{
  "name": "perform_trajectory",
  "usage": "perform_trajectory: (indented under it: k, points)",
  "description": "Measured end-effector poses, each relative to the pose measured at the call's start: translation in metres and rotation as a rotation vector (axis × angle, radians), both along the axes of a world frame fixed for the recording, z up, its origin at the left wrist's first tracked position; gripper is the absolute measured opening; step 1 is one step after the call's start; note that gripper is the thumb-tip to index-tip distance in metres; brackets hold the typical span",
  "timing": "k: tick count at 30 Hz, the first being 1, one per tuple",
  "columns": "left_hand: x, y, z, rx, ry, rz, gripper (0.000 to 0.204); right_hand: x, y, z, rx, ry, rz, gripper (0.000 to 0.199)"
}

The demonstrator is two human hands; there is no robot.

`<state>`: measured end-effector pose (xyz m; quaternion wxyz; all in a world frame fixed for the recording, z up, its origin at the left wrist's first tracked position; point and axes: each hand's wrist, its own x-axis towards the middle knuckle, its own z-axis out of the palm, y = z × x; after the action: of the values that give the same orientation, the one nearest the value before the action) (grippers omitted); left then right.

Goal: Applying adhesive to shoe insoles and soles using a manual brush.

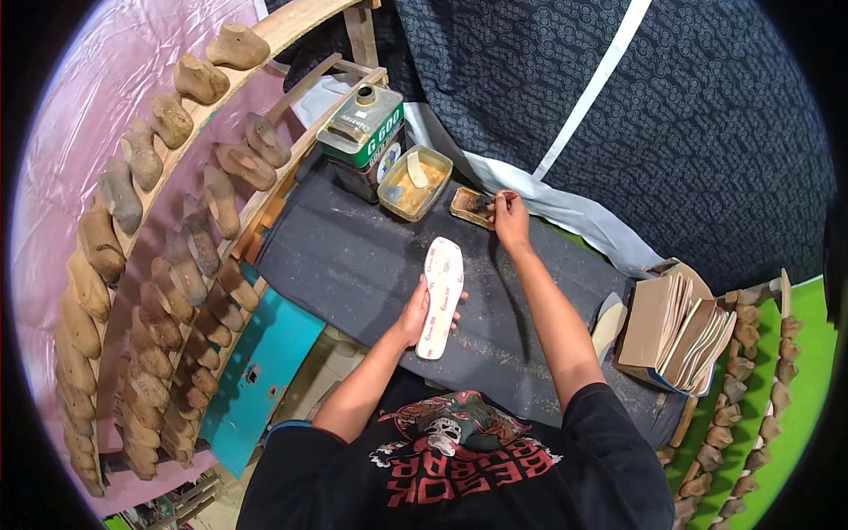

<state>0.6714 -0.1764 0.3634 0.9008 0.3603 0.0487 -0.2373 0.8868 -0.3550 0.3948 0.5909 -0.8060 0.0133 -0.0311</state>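
My left hand [413, 314] is wrapped round a white shoe insole [441, 296] with red print, held upright-lengthwise above the dark table. At the far side of the table, my right hand [511, 221] pinches a small dark-headed brush [483, 203]. The brush's head is in a small rectangular dish [472, 222] with brownish stuff inside; its handle is mostly hidden by my fingers. Left of that dish stands a larger plastic tub [405, 210] of yellowish paste, with a pale flat piece [416, 170] lying in it.
A green and black metal can [362, 141] stands behind the tub. At the right end of the dark-covered table [353, 265] is a cardboard box [643, 331] of flat sheets, with loose insoles [608, 325] beside it. Wooden shoe lasts [102, 238] line racks on the left.
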Motion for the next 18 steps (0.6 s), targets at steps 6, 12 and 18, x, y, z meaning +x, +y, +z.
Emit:
perform_trajectory:
  k: [6, 12, 18]
  points:
    - [0.013, 0.007, -0.004, 0.007, -0.010, -0.051, 0.080, -0.010, -0.027, 0.020, -0.286, -0.125, -0.035, 0.029]
    - [0.021, 0.000, -0.009, -0.061, -0.009, -0.107, 0.077, -0.004, -0.028, 0.024, -0.418, -0.216, -0.030, 0.026]
    - [0.019, 0.004, -0.007, -0.083, 0.020, -0.125, 0.077, 0.000, -0.030, 0.014, -0.303, -0.154, -0.059, 0.027]
